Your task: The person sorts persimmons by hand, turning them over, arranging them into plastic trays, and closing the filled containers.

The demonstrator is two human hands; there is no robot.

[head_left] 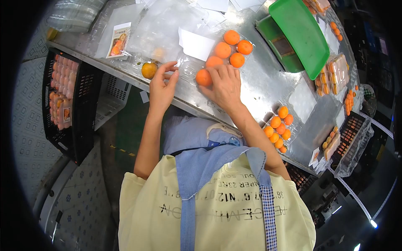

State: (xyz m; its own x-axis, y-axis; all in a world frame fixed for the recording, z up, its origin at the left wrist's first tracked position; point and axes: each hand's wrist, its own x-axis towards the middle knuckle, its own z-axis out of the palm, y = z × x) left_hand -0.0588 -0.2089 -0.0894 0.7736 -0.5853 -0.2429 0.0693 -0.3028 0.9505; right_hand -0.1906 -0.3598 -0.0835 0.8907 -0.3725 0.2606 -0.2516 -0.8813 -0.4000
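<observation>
My right hand (226,87) curls round a small orange fruit (203,78), like a mandarin, at the near end of a clear plastic tray (187,69). Several more mandarins (222,49) sit in rows in the tray's far part. A white paper sheet (195,44) lies against the tray's left side. My left hand (162,87) is left of the tray, thumb and forefinger apart with nothing visible between them. Close to its fingers, a duller, greenish-brown mandarin (149,70) rests near the table edge.
A green bin with a tilted green lid (299,37) stands at the back right. Another filled tray (278,129) sits by the right edge. A printed label (119,40) lies at left. Below is a black crate (69,100) of packed fruit.
</observation>
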